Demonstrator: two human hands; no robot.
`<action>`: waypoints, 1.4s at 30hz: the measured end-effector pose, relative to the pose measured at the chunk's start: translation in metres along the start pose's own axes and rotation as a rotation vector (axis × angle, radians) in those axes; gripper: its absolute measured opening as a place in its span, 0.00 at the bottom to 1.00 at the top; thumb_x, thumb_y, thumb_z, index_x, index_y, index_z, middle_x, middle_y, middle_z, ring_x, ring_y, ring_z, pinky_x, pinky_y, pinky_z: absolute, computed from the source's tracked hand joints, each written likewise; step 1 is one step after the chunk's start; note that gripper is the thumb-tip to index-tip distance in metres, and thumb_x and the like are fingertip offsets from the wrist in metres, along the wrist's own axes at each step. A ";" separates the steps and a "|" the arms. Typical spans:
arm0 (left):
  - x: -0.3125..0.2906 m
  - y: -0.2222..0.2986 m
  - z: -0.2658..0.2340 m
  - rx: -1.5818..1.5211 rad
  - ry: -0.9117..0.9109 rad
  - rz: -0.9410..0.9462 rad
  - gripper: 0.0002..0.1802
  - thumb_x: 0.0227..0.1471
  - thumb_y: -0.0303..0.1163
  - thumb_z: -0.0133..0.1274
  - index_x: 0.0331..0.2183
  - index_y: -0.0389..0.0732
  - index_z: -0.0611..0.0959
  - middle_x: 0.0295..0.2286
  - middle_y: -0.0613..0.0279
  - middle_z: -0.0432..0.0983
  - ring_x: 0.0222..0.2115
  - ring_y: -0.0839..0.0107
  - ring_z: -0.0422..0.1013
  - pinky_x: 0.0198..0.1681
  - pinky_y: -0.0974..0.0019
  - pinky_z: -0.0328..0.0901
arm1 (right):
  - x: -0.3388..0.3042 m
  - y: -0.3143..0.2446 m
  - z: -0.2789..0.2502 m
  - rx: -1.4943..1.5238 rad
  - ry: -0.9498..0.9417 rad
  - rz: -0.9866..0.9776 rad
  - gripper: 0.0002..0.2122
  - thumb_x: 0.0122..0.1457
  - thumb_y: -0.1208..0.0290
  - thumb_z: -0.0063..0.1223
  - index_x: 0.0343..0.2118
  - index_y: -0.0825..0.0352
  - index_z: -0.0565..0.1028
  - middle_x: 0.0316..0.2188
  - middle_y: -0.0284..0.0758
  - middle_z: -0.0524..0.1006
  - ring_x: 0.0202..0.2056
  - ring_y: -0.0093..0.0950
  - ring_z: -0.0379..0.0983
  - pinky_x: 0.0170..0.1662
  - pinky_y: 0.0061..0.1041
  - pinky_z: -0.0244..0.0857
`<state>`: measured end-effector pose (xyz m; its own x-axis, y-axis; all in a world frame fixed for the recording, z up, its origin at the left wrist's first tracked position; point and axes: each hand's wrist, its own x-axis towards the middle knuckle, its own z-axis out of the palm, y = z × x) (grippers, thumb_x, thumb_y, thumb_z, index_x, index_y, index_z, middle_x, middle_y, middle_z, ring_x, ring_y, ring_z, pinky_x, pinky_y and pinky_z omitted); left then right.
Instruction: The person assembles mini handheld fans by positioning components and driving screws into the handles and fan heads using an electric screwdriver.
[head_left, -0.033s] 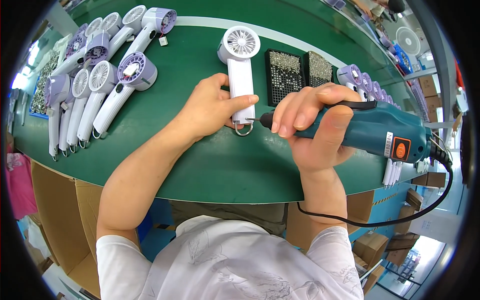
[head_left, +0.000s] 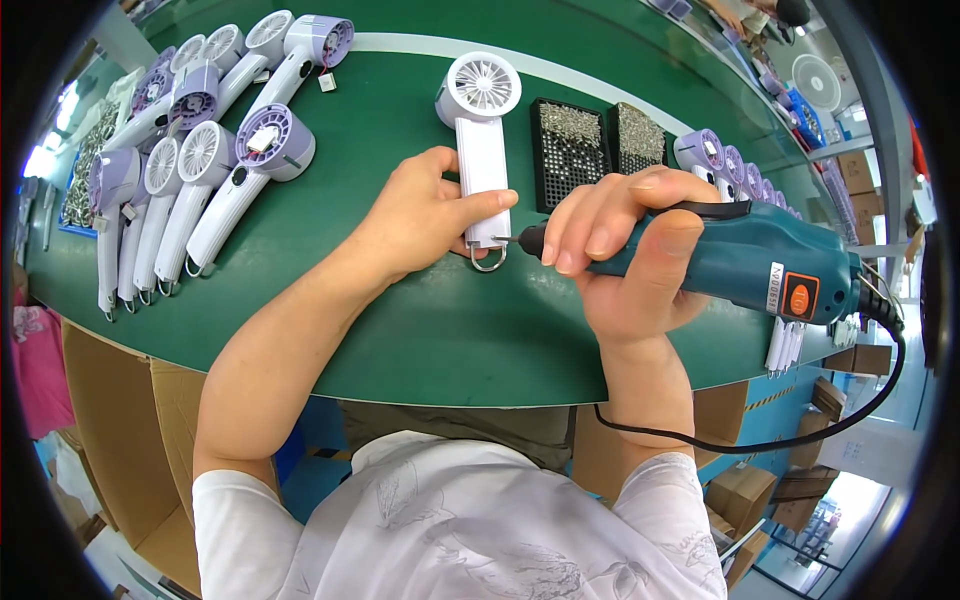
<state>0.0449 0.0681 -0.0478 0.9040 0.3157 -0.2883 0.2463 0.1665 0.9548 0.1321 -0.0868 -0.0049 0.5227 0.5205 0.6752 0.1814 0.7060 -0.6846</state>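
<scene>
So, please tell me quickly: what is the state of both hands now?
Left hand: closed, holding a white fan.
Right hand: closed, holding a teal electric screwdriver.

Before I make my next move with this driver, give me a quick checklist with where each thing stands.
1. Left hand gripping the fan: ok.
2. Right hand holding the driver: ok.
3. Bit at the fan's lower end: ok.
4. Bit seated in a screw: cannot tell, too small to see.
5. Driver's lever pressed: cannot tell.
6. Cord clear of the fan: ok, it loops off to the right.
</scene>
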 end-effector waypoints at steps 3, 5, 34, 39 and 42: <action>0.001 0.000 -0.001 0.004 -0.006 -0.001 0.27 0.57 0.35 0.63 0.47 0.25 0.70 0.28 0.48 0.82 0.25 0.68 0.80 0.27 0.68 0.75 | -0.001 0.003 0.000 -0.005 -0.010 0.024 0.10 0.66 0.72 0.54 0.44 0.71 0.67 0.20 0.35 0.73 0.18 0.27 0.72 0.22 0.28 0.70; 0.003 -0.001 -0.001 0.006 -0.012 -0.003 0.27 0.57 0.35 0.63 0.48 0.25 0.70 0.29 0.47 0.82 0.25 0.67 0.80 0.28 0.68 0.76 | 0.002 0.003 0.002 -0.012 -0.019 0.031 0.10 0.66 0.72 0.54 0.43 0.70 0.67 0.20 0.35 0.74 0.18 0.26 0.72 0.23 0.28 0.71; -0.052 0.005 0.003 0.646 0.440 0.350 0.23 0.51 0.39 0.66 0.40 0.31 0.78 0.27 0.46 0.81 0.26 0.55 0.79 0.30 0.58 0.72 | 0.018 -0.054 0.002 0.020 0.327 0.180 0.05 0.65 0.78 0.50 0.41 0.72 0.72 0.18 0.36 0.71 0.12 0.25 0.65 0.15 0.27 0.64; -0.095 -0.017 0.018 1.032 0.558 0.712 0.19 0.48 0.25 0.64 0.42 0.32 0.78 0.33 0.44 0.79 0.30 0.48 0.77 0.32 0.55 0.71 | 0.027 -0.052 -0.037 -0.295 0.314 0.689 0.12 0.54 0.71 0.67 0.34 0.72 0.76 0.20 0.36 0.76 0.12 0.22 0.69 0.15 0.24 0.63; -0.112 -0.031 0.027 1.170 0.614 0.780 0.21 0.49 0.22 0.63 0.46 0.30 0.80 0.34 0.44 0.78 0.31 0.47 0.76 0.34 0.54 0.72 | 0.029 -0.040 -0.039 -0.400 0.077 0.887 0.14 0.53 0.66 0.69 0.32 0.72 0.76 0.20 0.35 0.76 0.12 0.21 0.69 0.15 0.24 0.61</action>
<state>-0.0542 0.0020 -0.0435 0.7278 0.3465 0.5918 0.1884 -0.9308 0.3133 0.1722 -0.1184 0.0314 0.6563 0.7414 -0.1402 -0.0419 -0.1498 -0.9878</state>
